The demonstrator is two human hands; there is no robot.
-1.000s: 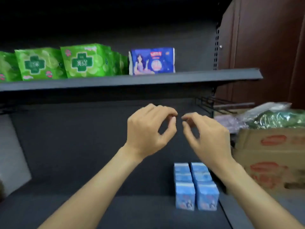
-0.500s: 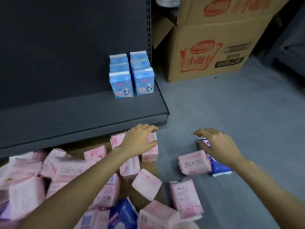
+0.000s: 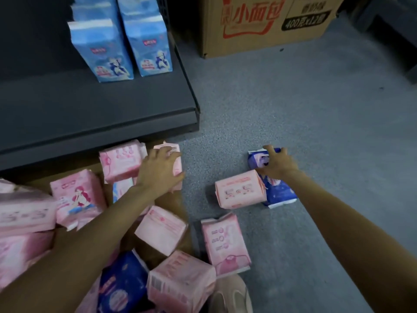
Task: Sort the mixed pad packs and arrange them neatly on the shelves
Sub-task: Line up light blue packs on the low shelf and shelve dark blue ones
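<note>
Several pink pad packs lie scattered on the floor below the dark bottom shelf (image 3: 108, 114). My left hand (image 3: 161, 171) grips an upright pink pack (image 3: 174, 152) near the shelf's front corner. My right hand (image 3: 276, 164) curls its fingers over the top of a dark blue pack (image 3: 281, 193) lying on the grey floor. A pink pack (image 3: 239, 192) leans against that blue pack's left side. Another dark blue pack (image 3: 121, 283) lies in the heap near the bottom. Two rows of light blue packs (image 3: 121, 41) stand on the shelf.
A cardboard box (image 3: 266, 21) with red print stands on the grey floor to the right of the shelf. My shoe (image 3: 232, 294) shows at the bottom. Brown cardboard lies under the pink heap. Bare floor stretches to the right.
The view dropped from the upper shelves to the floor. Both hands came down to the heap; the left now grips a pink pack and the right has closed over the dark blue pack.
</note>
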